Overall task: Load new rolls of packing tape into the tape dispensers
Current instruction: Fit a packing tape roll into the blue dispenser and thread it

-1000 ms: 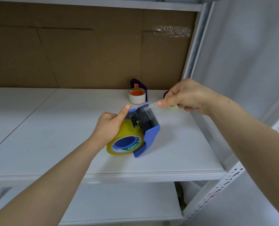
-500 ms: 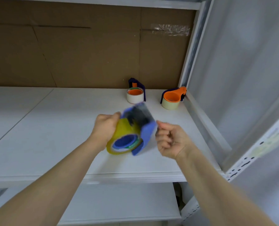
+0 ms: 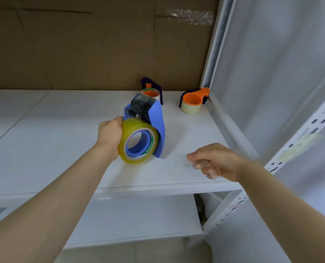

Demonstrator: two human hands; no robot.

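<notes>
A blue tape dispenser loaded with a yellowish clear tape roll stands on edge on the white shelf. My left hand grips the roll and dispenser from the left side. My right hand hovers low over the shelf's front right, apart from the dispenser. It is blurred, with its fingers loosely curled. A glossy smear shows at the fingertips; whether it is a tape scrap I cannot tell.
At the back of the shelf stand a dark blue dispenser with a white roll and an orange dispenser with a pale roll. Brown cardboard backs the shelf. A white upright bounds the right side. A lower shelf lies below.
My right hand let go of the pulled tape end and dropped to the front right. My left hand turned the dispenser more upright, further back on the shelf.
</notes>
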